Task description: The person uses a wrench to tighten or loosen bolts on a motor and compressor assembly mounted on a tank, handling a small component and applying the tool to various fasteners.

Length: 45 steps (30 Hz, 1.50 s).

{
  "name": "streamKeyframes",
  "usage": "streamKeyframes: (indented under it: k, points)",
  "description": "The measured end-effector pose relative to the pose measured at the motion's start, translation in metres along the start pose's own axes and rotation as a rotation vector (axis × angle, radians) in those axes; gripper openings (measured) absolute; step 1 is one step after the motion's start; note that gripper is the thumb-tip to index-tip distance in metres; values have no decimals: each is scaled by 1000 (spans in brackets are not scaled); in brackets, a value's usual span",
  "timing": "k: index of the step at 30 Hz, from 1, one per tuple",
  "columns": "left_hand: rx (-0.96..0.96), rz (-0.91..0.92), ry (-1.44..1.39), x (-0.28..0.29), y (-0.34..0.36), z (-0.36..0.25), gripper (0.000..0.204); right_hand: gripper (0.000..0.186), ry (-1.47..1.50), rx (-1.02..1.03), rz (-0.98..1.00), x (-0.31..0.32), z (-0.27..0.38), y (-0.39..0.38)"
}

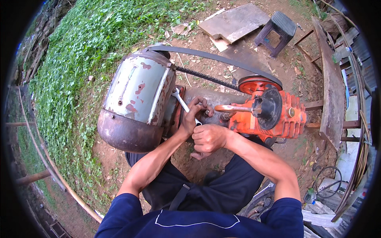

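A combination wrench (181,101) slants down from beside the grey, rust-flecked motor (135,93) toward my hands. My right hand (210,139) is closed round its lower ring end. My left hand (193,117) is beside the shaft, fingers curled over a small piece I cannot make out. Behind them is a dull metal tank (202,97). An orange compressor head (287,119), with a black round housing (270,121) and copper pipe (232,109), sits to the right. A black belt (214,58) runs from the motor to the orange pulley (254,83).
Wooden boards (234,22) and a dark plastic stool (278,31) lie beyond the machine. At the right are a long plank (331,95), metal sheets, bent poles and a black hose (333,187). Green ground plants (63,79) cover the left, beside a bamboo pole (71,190).
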<state>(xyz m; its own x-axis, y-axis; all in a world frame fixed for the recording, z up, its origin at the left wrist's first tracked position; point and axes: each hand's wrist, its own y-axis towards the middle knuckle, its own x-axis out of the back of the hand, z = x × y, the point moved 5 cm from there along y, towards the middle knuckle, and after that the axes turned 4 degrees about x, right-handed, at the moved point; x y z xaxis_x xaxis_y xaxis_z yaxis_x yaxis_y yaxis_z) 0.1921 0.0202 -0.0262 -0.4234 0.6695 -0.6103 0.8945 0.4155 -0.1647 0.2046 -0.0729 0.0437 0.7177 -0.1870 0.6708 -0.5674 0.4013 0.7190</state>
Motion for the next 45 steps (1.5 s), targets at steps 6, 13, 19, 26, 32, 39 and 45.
streamKeyframes:
  k: [6, 13, 19, 26, 32, 39, 45]
  points:
    - [-17, -62, 50, -7, 0, -6, 22, 38, -38, -15, 22, 6, 0, -6]
    - [-42, -259, 108, -5, 2, 0, 28, 39, -99, -110, 0, 14, 4, -5]
    - [-93, -283, 243, 8, 9, 8, 30, 41, -156, -181, -36, 17, 7, -2]
    - [-185, -279, 549, -3, 8, -3, 31, 37, -224, -421, -178, 32, 5, 14]
    - [-74, -13, 456, 13, 16, 4, 41, 19, -639, -1008, -448, 40, 3, 11]
    - [6, 108, 92, 13, 22, 5, 63, 39, 51, -1575, -449, 7, -14, -21]
    - [134, 77, 2, 2, 6, -7, 58, 34, 682, -1651, -757, -2, -25, -25]
